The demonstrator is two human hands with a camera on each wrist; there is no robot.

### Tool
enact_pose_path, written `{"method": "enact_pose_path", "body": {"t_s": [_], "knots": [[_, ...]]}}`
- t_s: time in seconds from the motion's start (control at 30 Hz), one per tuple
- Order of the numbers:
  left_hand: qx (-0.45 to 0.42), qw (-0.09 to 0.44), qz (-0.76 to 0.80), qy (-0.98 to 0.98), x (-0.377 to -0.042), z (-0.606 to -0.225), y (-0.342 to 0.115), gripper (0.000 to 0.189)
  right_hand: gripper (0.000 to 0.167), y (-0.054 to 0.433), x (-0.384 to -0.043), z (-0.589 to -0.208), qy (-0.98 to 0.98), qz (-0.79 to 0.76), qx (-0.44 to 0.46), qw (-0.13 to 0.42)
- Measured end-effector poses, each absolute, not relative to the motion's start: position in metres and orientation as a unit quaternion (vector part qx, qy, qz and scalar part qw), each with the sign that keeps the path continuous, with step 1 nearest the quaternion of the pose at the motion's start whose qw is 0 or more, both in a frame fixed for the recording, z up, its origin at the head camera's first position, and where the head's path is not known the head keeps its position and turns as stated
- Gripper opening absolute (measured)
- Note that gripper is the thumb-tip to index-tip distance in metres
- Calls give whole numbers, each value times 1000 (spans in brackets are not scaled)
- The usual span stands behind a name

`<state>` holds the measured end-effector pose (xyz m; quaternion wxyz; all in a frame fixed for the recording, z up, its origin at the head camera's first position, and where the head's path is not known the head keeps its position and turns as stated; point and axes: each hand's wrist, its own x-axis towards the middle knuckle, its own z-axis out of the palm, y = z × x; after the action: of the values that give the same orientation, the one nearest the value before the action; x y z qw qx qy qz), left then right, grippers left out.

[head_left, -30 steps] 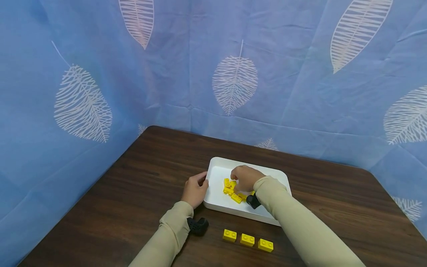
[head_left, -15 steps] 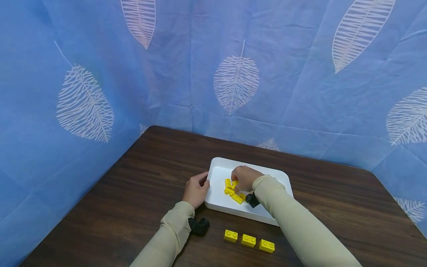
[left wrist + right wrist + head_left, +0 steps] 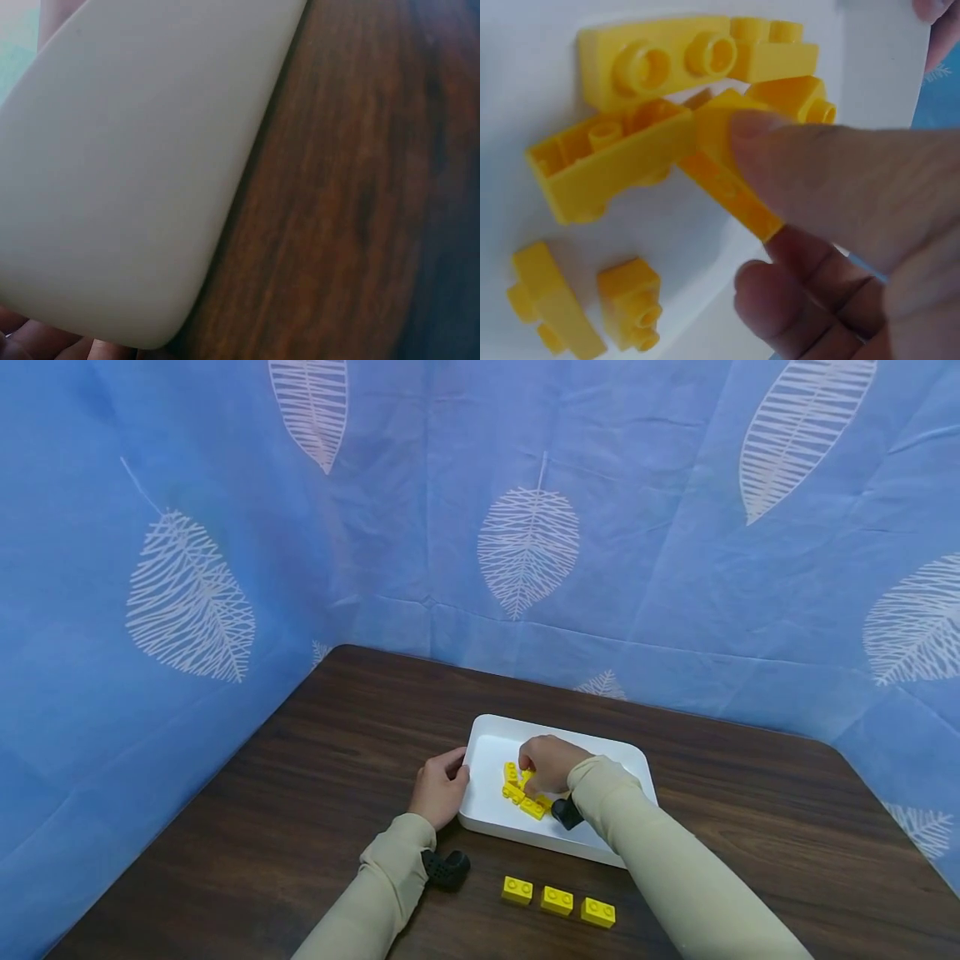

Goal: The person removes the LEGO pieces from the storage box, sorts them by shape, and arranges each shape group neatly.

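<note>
My left hand (image 3: pixel 438 787) holds the left end of a white tray (image 3: pixel 480 806), thumb at the rim. In the left wrist view its fingers (image 3: pixel 46 339) show at the lower left, against the tray's outer wall. My right hand (image 3: pixel 553 762) reaches down into the tray among a pile of yellow toy building bricks. In the right wrist view the thumb lies on one yellow brick (image 3: pixel 731 196), pinched against the fingers and tilted. Right beside it lies an upturned brick (image 3: pixel 615 154), its hollow underside showing, and a two-stud brick (image 3: pixel 656 60).
Three yellow two-stud bricks stand in a spaced row on the dark wooden table (image 3: pixel 360 735) before the tray: a left brick (image 3: pixel 517 890), a middle brick (image 3: pixel 557 901) and a right brick (image 3: pixel 597 912). Behind the table hangs a blue leaf-patterned cloth (image 3: pixel 420 527).
My right hand stays over the pile, its fingers shifting slightly among the bricks. The left hand, the tray and the row of three bricks keep their places.
</note>
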<state>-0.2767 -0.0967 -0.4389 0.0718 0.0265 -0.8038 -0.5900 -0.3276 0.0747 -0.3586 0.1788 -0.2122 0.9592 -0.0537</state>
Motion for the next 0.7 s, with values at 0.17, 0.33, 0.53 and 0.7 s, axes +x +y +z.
{"method": "enact_pose_path", "body": {"t_s": [0.17,0.33,0.53,0.7], "knots": [[26,73,-591,-803,-278,-439,-97,37,13,82,-322,-354,959,-48,-221,172],[26,78,-590,-803,-278,-443,-99,37,13,100,-309,-349,956,-70,-243,146],[35,72,-593,-801,-277,-445,-98,38,16,149,-282,-354,949,-159,-262,70],[28,71,-591,-803,-278,-442,-95,38,20,192,-246,-362,941,-236,-244,-5]]}}
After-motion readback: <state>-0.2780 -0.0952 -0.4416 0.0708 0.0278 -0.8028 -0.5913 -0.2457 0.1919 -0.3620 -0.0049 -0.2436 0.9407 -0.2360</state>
